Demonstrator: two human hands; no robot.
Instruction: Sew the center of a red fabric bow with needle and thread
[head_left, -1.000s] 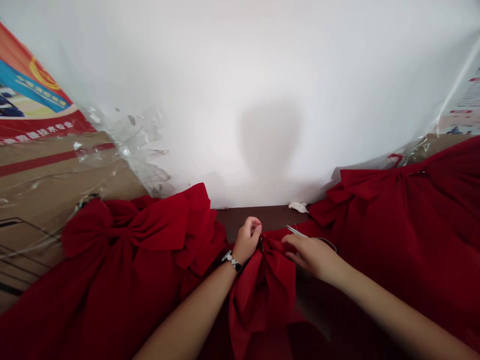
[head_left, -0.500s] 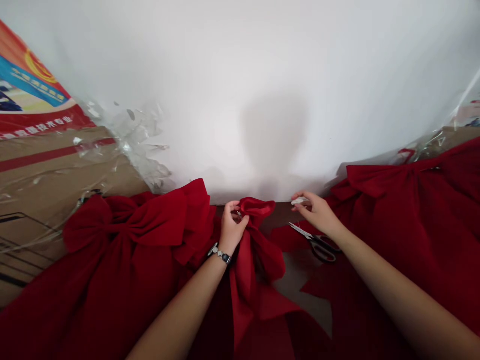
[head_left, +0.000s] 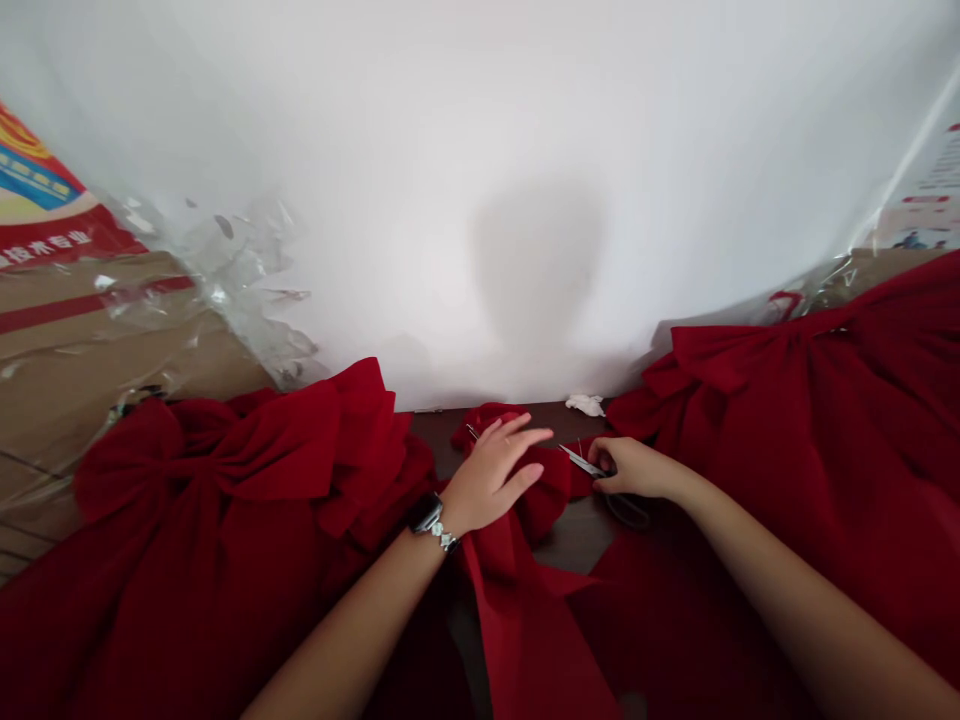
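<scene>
A red fabric bow with long tails lies in the middle of the dark table. My left hand rests over it, palm down with fingers spread, wearing a watch and a bracelet at the wrist. A thin shiny piece shows beside that hand; its kind is too small to make out. To the right, my right hand has its fingers curled round the scissors, whose blades point left and whose dark handles are partly under the hand. A crumpled white bit lies by the wall.
Large red bows lie piled on the left and on the right. A cardboard box with clear plastic film stands at the left. The white wall rises directly behind the table.
My right hand has let go of the white bit by the wall and closed on the scissors. My left hand has opened and flattened over the bow, which now lies lower.
</scene>
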